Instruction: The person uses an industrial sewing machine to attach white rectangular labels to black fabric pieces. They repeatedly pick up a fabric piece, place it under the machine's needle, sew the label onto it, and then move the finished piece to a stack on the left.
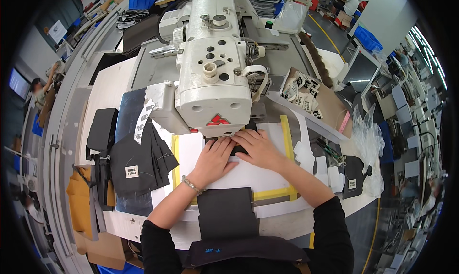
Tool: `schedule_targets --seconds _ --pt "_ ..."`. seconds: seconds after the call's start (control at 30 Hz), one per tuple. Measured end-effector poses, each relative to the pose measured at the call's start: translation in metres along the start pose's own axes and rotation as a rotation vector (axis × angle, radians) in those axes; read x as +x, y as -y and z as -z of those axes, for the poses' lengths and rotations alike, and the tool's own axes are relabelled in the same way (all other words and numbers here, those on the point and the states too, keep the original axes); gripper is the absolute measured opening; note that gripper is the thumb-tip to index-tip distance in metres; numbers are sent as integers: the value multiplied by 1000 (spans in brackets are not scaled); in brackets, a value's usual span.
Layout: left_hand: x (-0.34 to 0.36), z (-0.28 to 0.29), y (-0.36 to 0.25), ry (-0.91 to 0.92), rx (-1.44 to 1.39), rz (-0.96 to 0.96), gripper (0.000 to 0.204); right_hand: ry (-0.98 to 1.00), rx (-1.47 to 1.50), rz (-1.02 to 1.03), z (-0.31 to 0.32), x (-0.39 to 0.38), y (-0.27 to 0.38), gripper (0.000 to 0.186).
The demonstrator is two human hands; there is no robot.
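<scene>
Both my hands rest flat on a white template sheet [248, 174] edged with yellow tape, right under the head of a large white industrial sewing machine [215, 78]. My left hand [214, 158], with a bead bracelet at the wrist, lies beside my right hand [258, 147]. Between the fingers of both hands a small black piece [237, 150] shows, pressed down on the sheet. A larger dark fabric panel [227, 212] lies on the table edge near my body.
A stack of black fabric pieces with white labels [136, 161] lies at left, tan pieces [79, 192] beyond it. At right are a box of printed labels [303, 94], white tags [330, 173], a black labelled piece [353, 176] and a plastic bag [368, 135]. Other people work in the background.
</scene>
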State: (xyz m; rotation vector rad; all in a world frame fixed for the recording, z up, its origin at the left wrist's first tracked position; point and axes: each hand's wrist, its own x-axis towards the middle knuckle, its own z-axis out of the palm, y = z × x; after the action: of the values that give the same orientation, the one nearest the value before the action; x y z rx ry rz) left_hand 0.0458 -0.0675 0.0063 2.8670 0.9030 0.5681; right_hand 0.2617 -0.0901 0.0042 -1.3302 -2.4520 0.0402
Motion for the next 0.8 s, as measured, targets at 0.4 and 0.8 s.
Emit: schedule_targets --seconds 0.4,0.8 --pt "-12 8 23 32 60 222 80 109 118 112 -6 6 -12 51" --pt "-17 10 25 -26 141 191 82 158 139 112 2 10 -14 51"
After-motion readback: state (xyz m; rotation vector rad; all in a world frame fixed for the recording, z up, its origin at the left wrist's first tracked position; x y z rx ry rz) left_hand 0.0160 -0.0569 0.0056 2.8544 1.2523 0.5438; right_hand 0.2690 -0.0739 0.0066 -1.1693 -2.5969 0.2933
